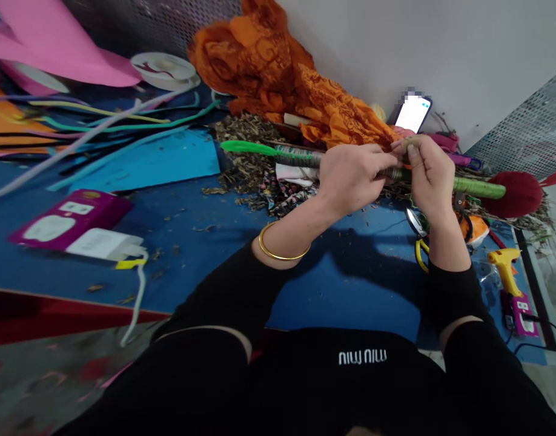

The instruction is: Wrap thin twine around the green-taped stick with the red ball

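Note:
A long stick wrapped in green tape [475, 186] lies across in front of me, held above the table. A dark red ball [515, 194] is on its right end, and a bright green loop [248, 147] sticks out at its left end. My left hand [353, 175] is closed around the stick's middle. Close beside it, my right hand [430, 172] is closed in a pinch over the stick, thumb against fingers. What those fingertips hold is too small to make out. My fingers hide part of the stick's middle.
Dry plant scraps and crumpled orange cloth [255, 54] lie behind. A lit phone [413, 113] leans near the wall. Colored pipe cleaners and a blue sheet [169, 158] lie left, above a purple power strip [73, 218]. A yellow glue gun [507, 269] is right.

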The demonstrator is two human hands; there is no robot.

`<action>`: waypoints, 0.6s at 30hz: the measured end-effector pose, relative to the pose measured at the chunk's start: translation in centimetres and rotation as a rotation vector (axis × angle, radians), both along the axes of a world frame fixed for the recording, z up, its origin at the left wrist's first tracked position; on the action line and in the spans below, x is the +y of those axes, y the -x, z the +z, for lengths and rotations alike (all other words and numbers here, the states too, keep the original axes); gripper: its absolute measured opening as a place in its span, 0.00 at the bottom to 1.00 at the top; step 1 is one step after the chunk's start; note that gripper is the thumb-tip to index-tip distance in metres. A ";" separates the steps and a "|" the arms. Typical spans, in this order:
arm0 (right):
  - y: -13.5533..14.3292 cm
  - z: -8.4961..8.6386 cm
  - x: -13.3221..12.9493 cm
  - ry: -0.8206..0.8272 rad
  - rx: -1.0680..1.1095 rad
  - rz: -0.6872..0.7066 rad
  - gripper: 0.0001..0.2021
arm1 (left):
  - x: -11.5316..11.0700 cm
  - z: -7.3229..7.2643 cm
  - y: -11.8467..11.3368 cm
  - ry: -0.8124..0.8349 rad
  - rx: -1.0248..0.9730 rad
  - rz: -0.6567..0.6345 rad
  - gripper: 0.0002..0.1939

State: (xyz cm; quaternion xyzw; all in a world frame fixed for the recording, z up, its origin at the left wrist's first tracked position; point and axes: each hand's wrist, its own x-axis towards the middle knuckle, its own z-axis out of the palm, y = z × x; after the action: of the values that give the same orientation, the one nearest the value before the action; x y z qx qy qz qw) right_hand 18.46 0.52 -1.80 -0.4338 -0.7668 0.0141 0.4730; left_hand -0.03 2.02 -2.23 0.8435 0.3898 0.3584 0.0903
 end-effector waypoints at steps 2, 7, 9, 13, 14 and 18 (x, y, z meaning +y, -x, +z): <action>0.1 0.2 0.0 -0.002 0.056 0.040 0.17 | 0.1 0.0 0.1 0.014 -0.007 0.000 0.17; -1.7 1.9 -0.6 0.092 0.416 0.045 0.15 | 0.7 0.8 1.1 0.091 -0.061 0.040 0.15; -3.4 3.2 -1.4 0.167 0.523 0.030 0.15 | 1.2 1.4 2.1 0.108 -0.074 0.074 0.15; -7.6 5.5 -3.1 0.223 0.632 0.017 0.10 | 2.0 2.5 4.3 0.107 -0.108 0.135 0.14; -8.6 5.9 -3.4 0.178 0.640 -0.027 0.07 | 2.1 2.7 4.7 0.112 -0.111 0.153 0.14; -12.0 6.4 -4.7 0.039 0.567 -0.218 0.03 | 2.3 3.4 5.5 0.167 -0.099 0.190 0.14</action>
State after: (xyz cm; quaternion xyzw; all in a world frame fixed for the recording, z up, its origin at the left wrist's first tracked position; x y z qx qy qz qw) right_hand 30.50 -4.18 4.56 -0.5012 -0.5529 0.0986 0.6583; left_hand -5.48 4.27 1.16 0.7735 0.4915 0.3731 0.1450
